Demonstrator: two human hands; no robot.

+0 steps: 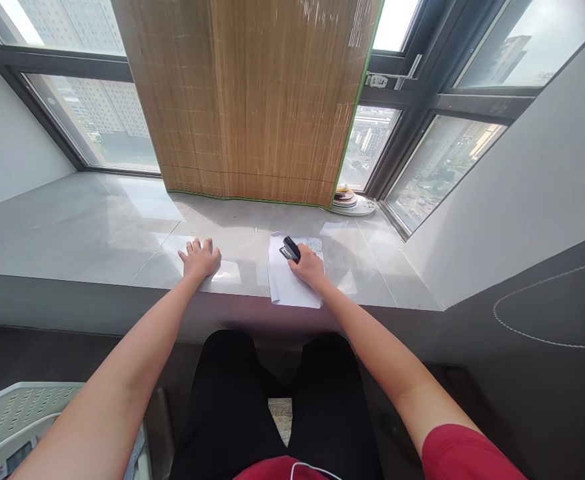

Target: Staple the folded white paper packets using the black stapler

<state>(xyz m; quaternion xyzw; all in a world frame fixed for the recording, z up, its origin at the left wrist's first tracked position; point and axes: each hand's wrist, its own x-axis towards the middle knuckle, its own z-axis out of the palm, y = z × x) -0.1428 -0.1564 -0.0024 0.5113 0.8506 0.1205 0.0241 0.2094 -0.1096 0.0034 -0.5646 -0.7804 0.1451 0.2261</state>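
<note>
A black stapler (291,249) lies in the grip of my right hand (309,268), over the upper part of some white paper (292,287). The paper rests on the tiled window sill (97,233), and its lower end hangs slightly past the front edge. Small print or writing shows near the paper's top right corner. To the left, my left hand (199,259) is set down on the bare sill with its fingers spread, holding nothing. How many sheets there are, I cannot tell.
A bamboo blind (252,100) hangs down to the back of the sill. Stacked plates (353,203) stand in the right back corner by the window. At lower left is a pale green plastic basket (17,413). A beaded cord (497,310) hangs at the right.
</note>
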